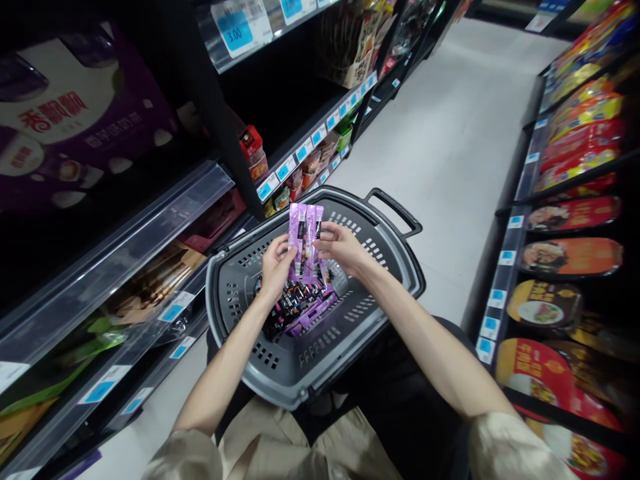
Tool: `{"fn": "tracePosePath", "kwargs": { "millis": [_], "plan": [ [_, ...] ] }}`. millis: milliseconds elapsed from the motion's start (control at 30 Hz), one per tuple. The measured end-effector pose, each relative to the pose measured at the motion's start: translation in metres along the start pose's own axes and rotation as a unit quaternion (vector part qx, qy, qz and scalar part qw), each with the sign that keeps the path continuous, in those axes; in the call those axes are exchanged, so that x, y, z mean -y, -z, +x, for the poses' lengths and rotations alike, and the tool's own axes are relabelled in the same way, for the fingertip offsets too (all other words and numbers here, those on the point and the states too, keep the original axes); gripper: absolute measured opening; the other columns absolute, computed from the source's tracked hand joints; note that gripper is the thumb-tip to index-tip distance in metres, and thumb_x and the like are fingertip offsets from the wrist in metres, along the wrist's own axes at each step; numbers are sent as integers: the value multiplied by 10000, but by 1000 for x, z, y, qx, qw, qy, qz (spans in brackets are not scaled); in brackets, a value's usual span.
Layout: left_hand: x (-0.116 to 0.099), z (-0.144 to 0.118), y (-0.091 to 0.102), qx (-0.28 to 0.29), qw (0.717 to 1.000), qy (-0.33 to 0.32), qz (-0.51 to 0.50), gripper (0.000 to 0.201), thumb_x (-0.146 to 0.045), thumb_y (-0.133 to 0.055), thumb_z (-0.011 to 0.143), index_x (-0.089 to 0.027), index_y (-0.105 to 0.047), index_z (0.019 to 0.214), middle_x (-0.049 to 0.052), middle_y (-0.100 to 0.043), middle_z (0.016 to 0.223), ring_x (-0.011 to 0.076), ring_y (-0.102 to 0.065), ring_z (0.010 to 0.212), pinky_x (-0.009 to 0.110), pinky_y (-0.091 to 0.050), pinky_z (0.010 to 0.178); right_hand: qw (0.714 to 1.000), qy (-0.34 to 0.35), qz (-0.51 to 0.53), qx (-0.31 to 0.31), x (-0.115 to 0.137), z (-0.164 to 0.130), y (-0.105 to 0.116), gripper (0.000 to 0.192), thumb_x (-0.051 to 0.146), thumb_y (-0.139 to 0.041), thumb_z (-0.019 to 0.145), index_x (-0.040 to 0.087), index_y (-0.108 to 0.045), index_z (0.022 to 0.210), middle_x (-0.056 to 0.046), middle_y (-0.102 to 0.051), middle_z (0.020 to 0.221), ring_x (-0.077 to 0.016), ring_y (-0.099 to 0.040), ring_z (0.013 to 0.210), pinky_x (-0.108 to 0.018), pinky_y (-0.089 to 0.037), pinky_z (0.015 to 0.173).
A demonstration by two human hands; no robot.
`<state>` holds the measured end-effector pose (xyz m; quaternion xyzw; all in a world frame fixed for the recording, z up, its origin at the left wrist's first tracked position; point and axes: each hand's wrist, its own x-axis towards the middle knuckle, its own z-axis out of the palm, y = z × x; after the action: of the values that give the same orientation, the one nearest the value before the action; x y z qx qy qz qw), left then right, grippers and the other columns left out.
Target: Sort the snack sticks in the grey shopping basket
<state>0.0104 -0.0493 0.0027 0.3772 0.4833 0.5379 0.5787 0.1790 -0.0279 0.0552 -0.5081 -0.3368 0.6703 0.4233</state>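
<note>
Shop aisle, pale tiled floor (450,133) running ahead between two dark shelving runs. Left shelves (150,220): clear plastic rail fronts with blue price tags (235,30), a big purple-and-white carton (75,120) up top, small red and green packs (253,150) further along. Right shelves (515,220): rows of round red/orange foil-lidded bowls (570,257), bright bagged goods above.

Grey perforated shopping basket (250,360) sits on my lap, handle (395,210) folded down at the far rim. More purple sachets and dark ones piled in the basket bottom (300,307).

Both hands over the basket, close together. My left hand (277,267) and my right hand (340,247) each pinch a side of the purple sachet strip (306,237), held upright above the pile, so both are clamped on it. Looks like three narrow sachets side by side; can't tell if joined or loose.

Hard to read: print on the sachets is too small and blurred. Lower end of the strip merges with the pile behind it. Left shelf lower levels are dark and glare off the plastic hides the contents. Right shelf bottom and top cut off by frame edge. Fingertips behind the strip not visible.
</note>
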Motion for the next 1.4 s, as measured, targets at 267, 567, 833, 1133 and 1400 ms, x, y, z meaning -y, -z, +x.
{"fn": "tracePosePath", "kwargs": {
  "millis": [267,567,833,1133,1400],
  "plan": [
    [-3,0,-1,21,1000,-13,1,563,-413,-884,688,-178,-707,1168,78,-776,1045,193,-730,919,298,-576,830,1000,-3,3,3,1,0,-1,384,107,-849,607,206,-665,930,-18,-755,891,-142,-684,689,-235,-571,577],
    [-2,0,1,36,998,-26,42,581,-383,-887,673,-159,-750,1191,106,-782,1101,213,-732,922,324,-607,815,1000,9,-2,21,-1,-3,-3,404,176,-903,622,211,-721,981,-38,-770,924,-190,-723,779,-300,-633,648],
    [-9,0,4,45,989,-60,127,466,-303,-850,734,-193,-762,1178,89,-777,1112,193,-735,878,316,-596,834,999,19,-10,-43,-1,-2,-10,263,219,-907,660,190,-722,844,-33,-769,821,-190,-718,699,-304,-637,615],
    [-12,12,14,-46,998,-47,-14,452,-372,-882,706,-176,-713,1076,59,-744,983,139,-692,796,242,-550,716,986,36,112,-115,2,8,3,246,156,-847,739,200,-658,890,-12,-770,841,-192,-749,784,-337,-682,715],
    [-13,15,15,-57,994,-86,-38,646,-390,-915,669,-211,-691,1247,110,-711,1228,225,-693,1071,291,-578,836,991,0,103,-81,-1,8,-1,138,180,-812,810,189,-702,892,-35,-791,828,-193,-759,780,-258,-665,632]
  ]
}}
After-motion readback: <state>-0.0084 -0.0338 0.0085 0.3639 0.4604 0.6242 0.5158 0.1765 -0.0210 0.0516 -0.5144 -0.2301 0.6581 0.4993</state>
